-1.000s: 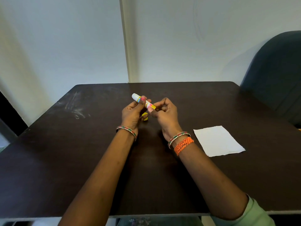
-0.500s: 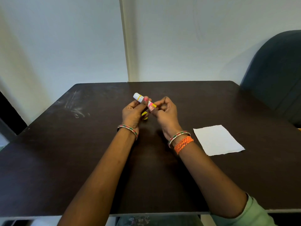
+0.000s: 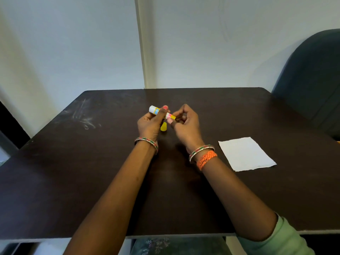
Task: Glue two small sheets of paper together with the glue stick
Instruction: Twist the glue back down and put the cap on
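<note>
1. Logging from my remote seat, nearest first: both forearms reach forward over the dark table [image 3: 92, 181], a green sleeve [image 3: 287, 236] at the right elbow, bangles on both wrists plus an orange band on the right.
2. White paper [image 3: 245, 153] lies flat on the table right of the right wrist, well apart from both hands. I count one sheet; a second could be stacked under it, can't tell. My guess is it's parked there to stay out of the way while the stick is being prepped.
3. Left hand [image 3: 149, 124] has thumb and fingers curled round the glue stick [image 3: 161, 113], gripping the barrel mid-length. Stick is held off the table, tilted, white end pointing up-left, yellow end toward the right hand.
4. Right hand [image 3: 185, 124] has fingers curled in, fingertips pinching the yellow end of the stick. Reads to me as twisting the base to wind glue out: one hand steadies, the other turns. That's a judgement.
5. Yellow cap [image 3: 163, 127] sits on the table just under and between the hands, so the stick looks already uncapped and the cap stays within reach.
6. Farthest: scuff marks [image 3: 84, 118] at the table's left back, a white wall, a dark chair back [image 3: 312, 80] at right.
7. No glue on paper yet, as far as I can see.
</note>
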